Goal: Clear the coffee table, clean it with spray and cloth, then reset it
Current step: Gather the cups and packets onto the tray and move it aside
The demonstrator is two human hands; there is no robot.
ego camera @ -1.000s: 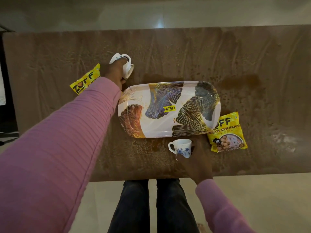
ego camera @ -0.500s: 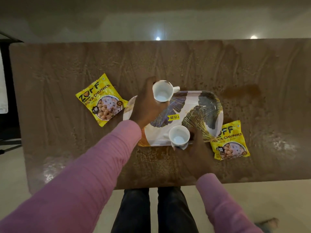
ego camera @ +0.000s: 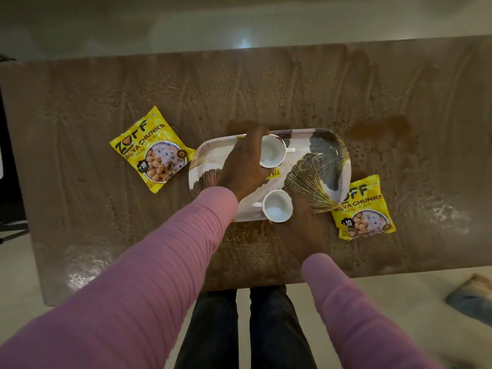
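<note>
**Coffee table with both cups at the tray**

Brown and streaky, the coffee table (ego camera: pixel 266 89) stands on a pale floor (ego camera: pixel 186 22), with a leaf-patterned tray (ego camera: pixel 330 155) lying near its middle. A person in pink sleeves (ego camera: pixel 149 275) and dark trousers (ego camera: pixel 213 328) leans over it from the near side.

The left hand (ego camera: pixel 245 166) reaches across the tray's left half, fingers and thumb curled round the far cup (ego camera: pixel 272 154) from its left side. That white cup is upright, its handle pointing right. I cannot tell whether it sits on the tray or just above it.

The right hand (ego camera: pixel 306 222) is dim against the table, but its fingers wrap the right side of the near cup (ego camera: pixel 277 209). This cup is upright at the tray's near edge, with its handle pointing left.

A yellow price sticker (ego camera: pixel 275 173) shows on the tray between the cups. One soya chunks packet (ego camera: pixel 151 153) lies flat just beside the tray's left end. The second soya chunks packet (ego camera: pixel 363 211) lies at the right near corner, its top corner tucked under the tray's rim.
</note>
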